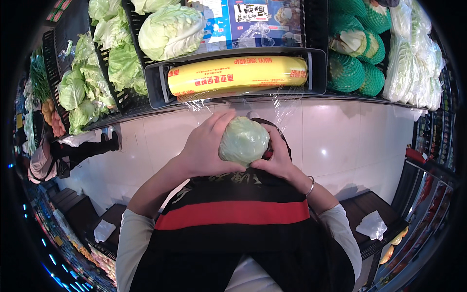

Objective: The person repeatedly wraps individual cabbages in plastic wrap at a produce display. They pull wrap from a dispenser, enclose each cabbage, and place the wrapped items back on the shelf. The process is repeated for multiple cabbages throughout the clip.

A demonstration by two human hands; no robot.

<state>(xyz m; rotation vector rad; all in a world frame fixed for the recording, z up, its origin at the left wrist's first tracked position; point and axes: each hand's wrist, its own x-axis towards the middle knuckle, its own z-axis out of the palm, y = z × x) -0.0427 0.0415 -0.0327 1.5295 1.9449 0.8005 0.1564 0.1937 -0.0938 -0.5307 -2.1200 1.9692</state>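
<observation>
Between my two palms, in front of my apron, I hold a round pale-green cabbage (243, 141) covered in shiny plastic film. My left hand (206, 146) grips its left side, fingers over the top edge and thumb below. My right hand (275, 151) presses the right side, its thumb near the bottom. Just beyond my hands lies a yellow roll of cling film (237, 75) with red printing, set in a grey dispenser tray (317, 73). Clear film (281, 106) stretches down from the roll towards the cabbage; where it ends behind my hands is hidden.
Lettuces (126, 62) and a large cabbage (171, 33) fill black crates at the left. Green-netted vegetables (344, 73) and bagged Chinese cabbages (412, 62) are at the right. Another person (47, 157) stands at the far left. Dark low stands (365, 215) are behind me.
</observation>
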